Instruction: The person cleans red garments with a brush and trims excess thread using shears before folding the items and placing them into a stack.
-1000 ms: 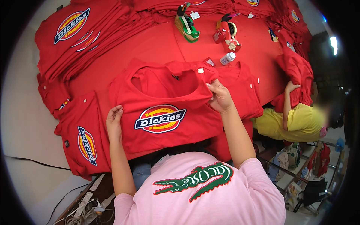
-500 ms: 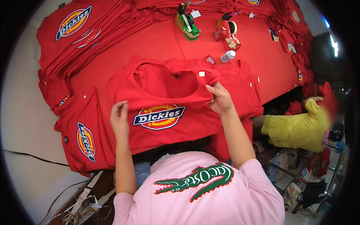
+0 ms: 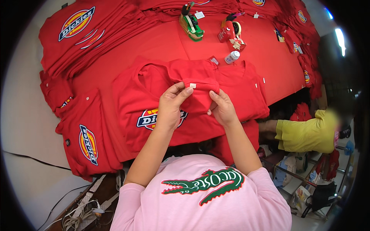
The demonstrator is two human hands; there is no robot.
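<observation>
1. Both hands meet over the middle of the table: the left hand [image 3: 169, 107] and the right hand [image 3: 222, 109] each pinch the folded edge of a red T-shirt [image 3: 154, 92], fingers closed on the cloth, with a small white tag [image 3: 193, 85] sitting on the fold between them.
2. That red T-shirt lies flat on the near middle of the red table [image 3: 154, 42], its oval printed chest badge [image 3: 148, 120] partly hidden under the left hand.
3. Near left, another red shirt [image 3: 84, 134] hangs over the table edge, showing an oval badge in blue, yellow and white; pale floor and loose cables [image 3: 81, 215] lie below it.
4. Near right, a seated person in a yellow shirt [image 3: 308, 131] is beside the table edge, with bags and racks below.
5. Just right of the held shirt, a further red shirt [image 3: 246, 88] lies spread flat.
6. Farther off, a small white bottle [image 3: 232, 57] stands on the cloth, close to a red tape dispenser [image 3: 230, 32]; a green tape dispenser [image 3: 191, 25] sits to its left.
7. Far left, a stack of folded red shirts [image 3: 77, 34] shows a large oval badge on top; more stacks with small white tags line the far and right edges.
</observation>
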